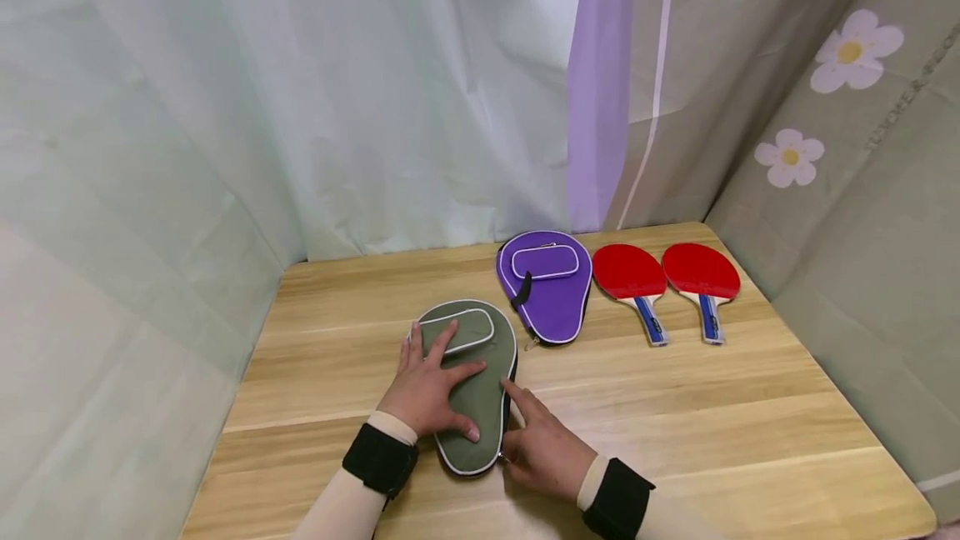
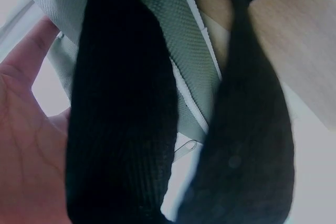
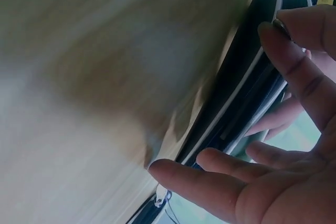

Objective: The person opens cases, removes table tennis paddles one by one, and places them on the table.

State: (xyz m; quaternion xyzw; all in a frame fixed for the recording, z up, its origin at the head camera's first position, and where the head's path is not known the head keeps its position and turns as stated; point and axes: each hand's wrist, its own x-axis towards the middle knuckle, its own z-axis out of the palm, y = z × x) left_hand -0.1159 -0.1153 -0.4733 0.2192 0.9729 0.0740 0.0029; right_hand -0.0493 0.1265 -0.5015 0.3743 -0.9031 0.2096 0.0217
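Observation:
An olive-green table tennis paddle case (image 1: pixel 480 398) with white piping and a front pocket lies on the wooden table. My left hand (image 1: pixel 422 390) rests on its face with fingers spread, partly over the pocket. At the case's lower right edge is my right hand (image 1: pixel 551 455). In the right wrist view its thumb and a finger pinch a small metal zipper pull (image 3: pixel 282 28) on the case's dark side. Its other fingers (image 3: pixel 194 182) stretch along that side. In the left wrist view, black straps (image 2: pixel 123 103) hide much of the green fabric (image 2: pixel 184 40).
A purple paddle case (image 1: pixel 551 298) lies behind and to the right of the green one. Two red paddles, one (image 1: pixel 628 272) beside the purple case and another (image 1: pixel 701 269) farther right, have blue-and-white handles. Curtains (image 1: pixel 420 107) hang round the table (image 1: pixel 337 340).

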